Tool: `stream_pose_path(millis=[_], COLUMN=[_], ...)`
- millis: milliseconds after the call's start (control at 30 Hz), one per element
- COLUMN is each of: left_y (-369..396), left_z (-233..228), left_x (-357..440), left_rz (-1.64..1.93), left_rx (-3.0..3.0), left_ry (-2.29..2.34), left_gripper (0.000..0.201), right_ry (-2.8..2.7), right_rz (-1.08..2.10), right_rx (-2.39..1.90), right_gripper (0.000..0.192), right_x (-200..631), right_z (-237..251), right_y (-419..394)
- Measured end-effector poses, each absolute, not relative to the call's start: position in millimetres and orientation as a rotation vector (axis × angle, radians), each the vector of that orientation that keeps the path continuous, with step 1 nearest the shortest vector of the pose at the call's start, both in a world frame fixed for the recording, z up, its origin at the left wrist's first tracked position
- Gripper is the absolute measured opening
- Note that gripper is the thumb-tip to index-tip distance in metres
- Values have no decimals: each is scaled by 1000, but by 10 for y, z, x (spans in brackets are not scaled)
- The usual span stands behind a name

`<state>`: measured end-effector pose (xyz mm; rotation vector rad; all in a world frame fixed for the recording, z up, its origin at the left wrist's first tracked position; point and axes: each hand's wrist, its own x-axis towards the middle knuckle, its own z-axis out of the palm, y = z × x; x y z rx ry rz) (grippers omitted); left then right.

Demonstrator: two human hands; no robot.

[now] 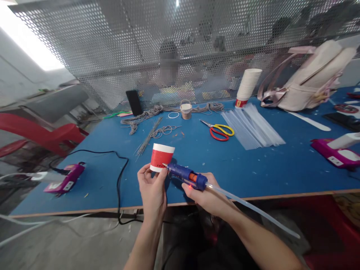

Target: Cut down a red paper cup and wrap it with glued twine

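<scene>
A red and white paper cup [162, 156] is held by its lower end in my left hand [152, 183], tilted slightly above the front part of the table. My right hand [205, 193] is wrapped round a blue hot glue gun [182, 173]. The metal nozzle points left and meets or nearly meets the cup's red side near its lower edge; I cannot tell whether they touch. A long clear glue stick [253, 208] sticks out of the gun's back end, and a small red light glows on its side.
On the blue table [191, 150] lie scissors [221, 132], clear plastic strips [254, 127], grey cord [165, 130] and thin wires [149, 138]. Behind stand a small cord-wrapped bucket [186, 110], stacked paper cups [249, 87], a phone [134, 103] and a backpack [303, 82]. Purple power strips [69, 179] flank me.
</scene>
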<state>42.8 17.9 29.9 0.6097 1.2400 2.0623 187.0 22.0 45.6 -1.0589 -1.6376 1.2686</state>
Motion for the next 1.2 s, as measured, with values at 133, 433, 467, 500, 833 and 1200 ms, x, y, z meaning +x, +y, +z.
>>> stream_pose_path(millis=[133,433,467,500,833,1200], left_y=[171,134,130,127,95,128], left_z=[262,159,161,164,213,103], left_x=[415,199,175,156,68,-64], left_rz=[2100,2105,2095,2080,1911,1802], left_rx=[723,1693,1783,1851,2361,2672], left_ry=[1302,1794,1827,1856,1966,1789], left_gripper=[51,45,45,44,54,53], right_ry=[-1668,-1764,-1773,-1780,-1789,-1805], right_rz=[1231,1111,1106,1100,1110,1143], right_rx=[-994,-989,-999,-1007,-976,-940], right_gripper=[30,29,29,29,30,27], right_x=[1871,1879,1877,1875,1856,1839], right_z=[481,489,499,509,569,641], right_y=[227,234,234,235,264,290])
